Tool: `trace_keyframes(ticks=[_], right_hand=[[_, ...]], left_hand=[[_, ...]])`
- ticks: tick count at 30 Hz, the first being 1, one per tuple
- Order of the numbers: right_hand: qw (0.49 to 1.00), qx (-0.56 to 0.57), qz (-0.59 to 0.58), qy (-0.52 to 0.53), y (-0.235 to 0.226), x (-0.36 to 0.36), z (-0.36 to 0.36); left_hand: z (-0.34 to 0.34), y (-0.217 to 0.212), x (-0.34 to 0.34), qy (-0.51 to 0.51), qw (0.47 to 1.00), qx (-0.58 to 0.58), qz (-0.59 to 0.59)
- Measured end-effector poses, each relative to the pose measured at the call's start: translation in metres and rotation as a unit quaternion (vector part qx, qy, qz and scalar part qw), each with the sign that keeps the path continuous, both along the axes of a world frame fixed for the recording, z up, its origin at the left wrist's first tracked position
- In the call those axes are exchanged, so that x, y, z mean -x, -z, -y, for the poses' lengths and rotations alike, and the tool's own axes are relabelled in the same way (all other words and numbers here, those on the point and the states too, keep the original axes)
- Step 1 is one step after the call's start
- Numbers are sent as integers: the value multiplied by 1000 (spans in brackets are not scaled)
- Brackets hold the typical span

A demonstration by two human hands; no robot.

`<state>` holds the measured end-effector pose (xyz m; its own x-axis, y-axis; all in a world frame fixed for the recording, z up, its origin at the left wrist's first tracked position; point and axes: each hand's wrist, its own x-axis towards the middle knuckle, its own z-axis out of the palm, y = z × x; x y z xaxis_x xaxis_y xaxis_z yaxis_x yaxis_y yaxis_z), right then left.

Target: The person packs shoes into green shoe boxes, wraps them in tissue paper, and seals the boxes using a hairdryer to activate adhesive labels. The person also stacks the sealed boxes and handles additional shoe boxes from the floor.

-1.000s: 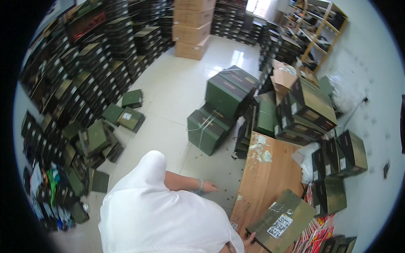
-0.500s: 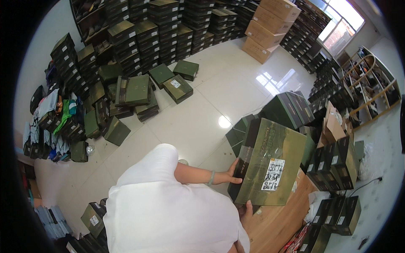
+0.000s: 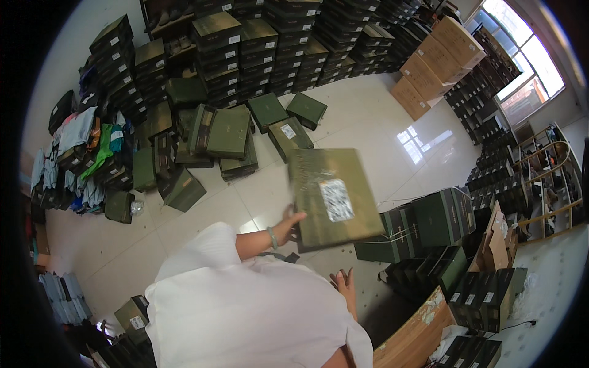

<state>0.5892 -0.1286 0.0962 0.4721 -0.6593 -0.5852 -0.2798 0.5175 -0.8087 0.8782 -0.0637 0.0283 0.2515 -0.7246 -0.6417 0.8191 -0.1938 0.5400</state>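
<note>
A dark green cardboard shoebox [image 3: 368, 196] with a white label on its lid hangs in front of me, somewhat blurred. My left hand [image 3: 286, 226], a pale bangle on its wrist, grips the box at its left edge, with the thumb over the top and the other fingers partly hidden. Below the box's lower right corner is my right hand [image 3: 345, 287], apart from it, with fingers spread and nothing in them.
Strapped green boxes [image 3: 417, 227] stand right of the held box, behind a wooden table [image 3: 408, 337]. Loose green boxes [image 3: 228, 132] lie piled on the tiled floor at left. Brown cartons [image 3: 438, 64] and tall shoebox stacks [image 3: 218, 52] line the far side.
The labelled box has moved left and away from the table, over the floor, in my left hand. My right hand has let go of its near edge. The view has turned right.
</note>
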Motion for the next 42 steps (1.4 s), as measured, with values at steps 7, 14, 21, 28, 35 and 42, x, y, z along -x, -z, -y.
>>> trace_keyframes(ticks=[7,14,21,28,35,42], right_hand=[[990,-12,-106,97,49,31,6],[977,5,-146,158,47,55,-6],[967,12,-101,232,58,47,-28],[940,81,-211,256,59,64,-50],[913,44,-225,338,85,112,-89],[889,39,-256,378,68,188,-90]], left_hand=[[0,47,-155,-403,911,-55,65],[17,90,-305,-57,949,-218,219],[44,245,-130,427,701,-148,552],[24,252,24,710,532,133,442],[70,243,-109,559,581,-202,556],[35,218,-67,590,517,-279,553]])
